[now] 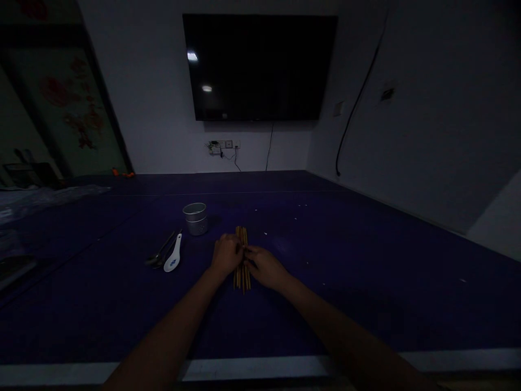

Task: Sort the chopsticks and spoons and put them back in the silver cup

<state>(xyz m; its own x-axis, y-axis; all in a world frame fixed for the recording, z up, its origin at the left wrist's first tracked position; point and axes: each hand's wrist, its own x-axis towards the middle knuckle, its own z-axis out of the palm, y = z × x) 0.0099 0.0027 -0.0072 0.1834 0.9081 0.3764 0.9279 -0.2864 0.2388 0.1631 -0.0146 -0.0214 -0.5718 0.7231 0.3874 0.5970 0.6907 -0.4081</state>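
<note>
Yellow-brown sticks (243,282), in a narrow bundle, lie on the dark purple tabletop (345,260) in front of me, at the near side, pointing away from me. Their near ends are uneven. My left hand (227,254) is at the bundle's left side, fingers curled in at the middle. My right hand (266,267) meets it from the right, half open, thumb and fingers bent toward the sticks. Both touch the bundle; I cannot tell how firmly either holds, as the fingertips are dark and partly hidden.

Left of the bundle and farther off stands a grey cup (196,224), upright; nearer and farther left lie a white spoon (174,258) and metal cutlery (153,260).

Assessment: the sticks should prove light, stiff and hardly fragile, but smooth enough to slide or roll apart. Soundest hold: around the middle, squeezed from both sides.
</note>
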